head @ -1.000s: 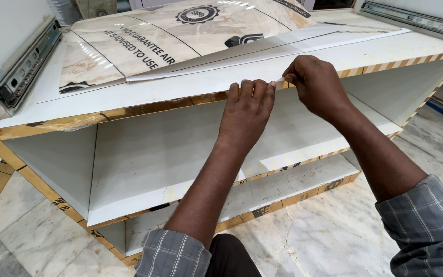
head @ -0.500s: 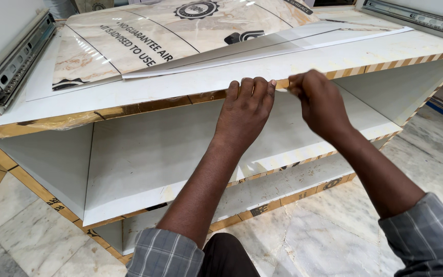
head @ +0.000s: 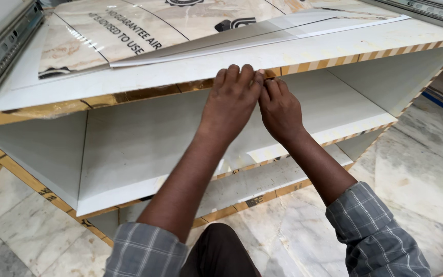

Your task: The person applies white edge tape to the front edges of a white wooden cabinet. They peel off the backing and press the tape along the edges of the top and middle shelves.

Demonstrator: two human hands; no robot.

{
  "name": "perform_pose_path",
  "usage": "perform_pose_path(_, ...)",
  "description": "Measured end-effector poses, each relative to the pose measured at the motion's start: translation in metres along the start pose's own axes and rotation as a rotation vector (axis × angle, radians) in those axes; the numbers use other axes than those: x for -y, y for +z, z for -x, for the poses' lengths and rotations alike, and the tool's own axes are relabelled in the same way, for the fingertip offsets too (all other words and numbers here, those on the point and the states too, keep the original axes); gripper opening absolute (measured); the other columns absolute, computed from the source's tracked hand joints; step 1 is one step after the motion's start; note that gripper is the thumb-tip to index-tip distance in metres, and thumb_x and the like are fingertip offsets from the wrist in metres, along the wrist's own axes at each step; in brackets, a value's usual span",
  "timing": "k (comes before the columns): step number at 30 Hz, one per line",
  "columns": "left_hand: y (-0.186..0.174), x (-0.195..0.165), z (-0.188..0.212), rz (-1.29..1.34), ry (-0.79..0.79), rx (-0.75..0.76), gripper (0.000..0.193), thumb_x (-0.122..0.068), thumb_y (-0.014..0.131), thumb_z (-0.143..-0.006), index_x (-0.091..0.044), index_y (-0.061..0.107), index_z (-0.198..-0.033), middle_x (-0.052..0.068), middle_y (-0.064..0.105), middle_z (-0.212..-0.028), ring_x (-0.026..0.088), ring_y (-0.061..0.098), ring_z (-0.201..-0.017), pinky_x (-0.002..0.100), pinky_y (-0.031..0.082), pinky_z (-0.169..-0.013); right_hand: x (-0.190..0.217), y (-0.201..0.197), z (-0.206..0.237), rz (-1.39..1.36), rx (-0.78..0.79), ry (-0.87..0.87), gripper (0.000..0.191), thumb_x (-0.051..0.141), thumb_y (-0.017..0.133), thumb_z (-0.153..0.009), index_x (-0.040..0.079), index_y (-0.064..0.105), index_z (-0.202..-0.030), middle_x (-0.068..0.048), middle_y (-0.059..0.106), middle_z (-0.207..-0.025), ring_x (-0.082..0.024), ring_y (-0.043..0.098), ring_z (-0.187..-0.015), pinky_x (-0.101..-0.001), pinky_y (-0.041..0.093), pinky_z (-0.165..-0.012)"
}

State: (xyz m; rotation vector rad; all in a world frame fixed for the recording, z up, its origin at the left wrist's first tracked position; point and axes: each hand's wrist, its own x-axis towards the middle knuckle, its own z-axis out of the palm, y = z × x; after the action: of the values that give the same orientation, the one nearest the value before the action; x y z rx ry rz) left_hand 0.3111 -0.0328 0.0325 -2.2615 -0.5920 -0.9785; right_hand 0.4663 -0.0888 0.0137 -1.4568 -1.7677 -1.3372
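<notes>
The white cabinet carcass lay on its side across the marble floor, its open shelves facing me and its upper panel running left to right in front of my chest. On that panel rested a loose laminate sheet in a cream marble pattern with its peeled clear film, and a steel drawer slide sat at the far left; another slide showed at the far right corner.

Along the front edge of the upper panel ran the edge band, a thin strip whose long axis followed the edge from left to right. To the left of my hands it looked glossy and golden; to the right the bare edge showed striped ply.

My left hand was pressed flat against that edge, fingers curled over the top lip just where the golden strip ended. My right hand touched it from the right, thumb and forefinger pinched together on something small at the edge; I judged it to be the free end of the band, though the fingers hid it. Both hands were equally near, meeting at the same point, with the strip's unfinished run stretching away to the right of my right hand.

My checked sleeves framed the bottom of the view.
</notes>
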Motion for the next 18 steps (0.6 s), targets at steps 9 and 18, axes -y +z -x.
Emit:
perform_pose_path(9, -0.064, -0.002, 0.072, 0.402, -0.173, -0.04, 0.043, -0.003, 0.063, -0.089, -0.009, 0.066, -0.132, 0.013, 0.064, -0.132, 0.028, 0.063, -0.122, 0.041, 0.055, -0.1, 0.022, -0.018, -0.007, 0.034, -0.04, -0.002, 0.029, 0.0, 0.062, -0.1, -0.008, 0.065, -0.128, -0.015, 0.065, -0.123, -0.025, 0.067, -0.11, -0.0301, 0.061, -0.08)
perform_pose_path(18, -0.091, 0.018, 0.103, 0.669, -0.629, 0.416, 0.027, -0.033, 0.067, -0.1, -0.009, 0.063, -0.111, 0.012, 0.07, -0.104, 0.027, 0.069, -0.084, 0.042, 0.055, -0.076, 0.052, -0.003, 0.012, -0.052, 0.301, -0.1, 0.021, 0.004, 0.068, -0.086, -0.001, 0.07, -0.107, -0.018, 0.07, -0.118, -0.032, 0.065, -0.12, -0.0405, 0.058, -0.09)
